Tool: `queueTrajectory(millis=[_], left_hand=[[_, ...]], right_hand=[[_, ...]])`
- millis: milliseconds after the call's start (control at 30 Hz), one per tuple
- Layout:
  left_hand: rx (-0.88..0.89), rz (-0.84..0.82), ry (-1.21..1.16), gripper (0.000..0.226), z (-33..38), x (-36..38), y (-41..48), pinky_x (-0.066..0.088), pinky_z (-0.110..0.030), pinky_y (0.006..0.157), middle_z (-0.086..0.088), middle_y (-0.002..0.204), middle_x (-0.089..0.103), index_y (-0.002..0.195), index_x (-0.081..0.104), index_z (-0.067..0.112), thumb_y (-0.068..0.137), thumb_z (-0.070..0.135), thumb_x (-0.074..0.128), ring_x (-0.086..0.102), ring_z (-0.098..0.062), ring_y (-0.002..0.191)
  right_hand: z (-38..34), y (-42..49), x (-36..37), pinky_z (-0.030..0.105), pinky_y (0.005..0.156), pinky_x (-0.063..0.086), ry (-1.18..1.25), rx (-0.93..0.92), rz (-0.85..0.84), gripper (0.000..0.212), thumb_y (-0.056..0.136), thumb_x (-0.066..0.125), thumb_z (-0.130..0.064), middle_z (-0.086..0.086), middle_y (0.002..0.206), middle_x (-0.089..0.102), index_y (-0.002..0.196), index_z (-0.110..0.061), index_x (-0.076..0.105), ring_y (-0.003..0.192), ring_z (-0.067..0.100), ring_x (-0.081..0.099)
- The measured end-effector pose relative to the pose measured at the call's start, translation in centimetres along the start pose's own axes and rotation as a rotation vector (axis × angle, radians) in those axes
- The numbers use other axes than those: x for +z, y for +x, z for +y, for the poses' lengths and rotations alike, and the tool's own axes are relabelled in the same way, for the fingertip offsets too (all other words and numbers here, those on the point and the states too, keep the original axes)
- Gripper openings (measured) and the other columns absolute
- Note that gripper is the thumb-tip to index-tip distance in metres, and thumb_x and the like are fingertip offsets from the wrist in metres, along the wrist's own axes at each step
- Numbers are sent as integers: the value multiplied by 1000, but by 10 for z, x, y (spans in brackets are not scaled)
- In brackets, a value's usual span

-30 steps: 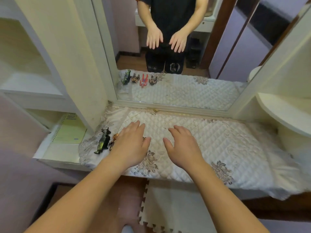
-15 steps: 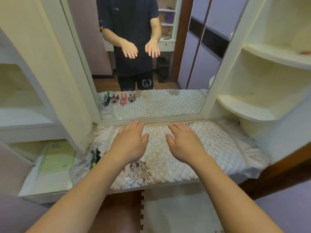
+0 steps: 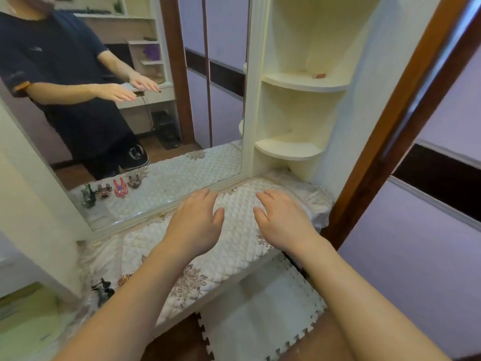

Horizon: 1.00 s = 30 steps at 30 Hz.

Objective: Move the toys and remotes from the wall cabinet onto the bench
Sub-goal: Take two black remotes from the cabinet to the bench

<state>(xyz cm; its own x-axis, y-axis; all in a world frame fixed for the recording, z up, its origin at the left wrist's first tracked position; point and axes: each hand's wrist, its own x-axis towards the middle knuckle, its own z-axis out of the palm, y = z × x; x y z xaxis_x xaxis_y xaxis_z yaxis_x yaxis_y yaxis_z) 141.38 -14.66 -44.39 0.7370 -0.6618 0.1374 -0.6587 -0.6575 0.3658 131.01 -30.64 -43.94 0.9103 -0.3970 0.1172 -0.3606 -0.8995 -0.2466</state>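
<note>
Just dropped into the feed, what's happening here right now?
A person stands at a bench covered with a white quilted cloth, in front of a mirror. Both the left hand and the right hand hover open and empty above the cloth. A dark green toy figure sits at the bench's left end; the mirror reflects more small toys there. A small red object lies on the upper corner shelf.

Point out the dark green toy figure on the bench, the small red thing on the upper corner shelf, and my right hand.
Dark green toy figure (image 3: 102, 291), head view, on its body.
Small red object (image 3: 319, 75), head view, on its middle.
Right hand (image 3: 282, 221), head view, on its back.
</note>
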Motion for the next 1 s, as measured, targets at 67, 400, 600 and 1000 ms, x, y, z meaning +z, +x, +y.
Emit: queueTrajectory(millis=[67,400,600,1000], left_hand=[[53,-13,-6,49,18,3,0,22,-36,116,-1,154,34,145,37,17,102,38,34,28,-20,142],[385,-57,-75,47,144,25,-32,23,-30,112,-1,153,37,146,40,15,102,32,37,31,-18,140],[547,-98,-154,44,245,53,-71,26,-31,114,-3,150,43,142,47,16,101,31,41,36,-20,138],[922,-202,-201,49,428,91,-150,25,-31,115,2,155,37,149,37,22,101,37,37,32,-15,142]], right_hand=[[13,-16,-10,41,104,36,-8,53,15,40,98,34,-35,5,131,54,125,-12,53,123,24,44],[88,-136,-72,36,106,33,-21,261,135,41,101,36,-34,3,137,50,134,-16,49,128,21,42],[148,-236,-107,34,114,22,-51,445,155,47,101,34,-36,2,149,40,144,-18,40,138,20,32],[215,-421,-176,38,108,33,-210,851,277,41,100,34,-33,7,135,52,130,-12,52,127,24,42]])
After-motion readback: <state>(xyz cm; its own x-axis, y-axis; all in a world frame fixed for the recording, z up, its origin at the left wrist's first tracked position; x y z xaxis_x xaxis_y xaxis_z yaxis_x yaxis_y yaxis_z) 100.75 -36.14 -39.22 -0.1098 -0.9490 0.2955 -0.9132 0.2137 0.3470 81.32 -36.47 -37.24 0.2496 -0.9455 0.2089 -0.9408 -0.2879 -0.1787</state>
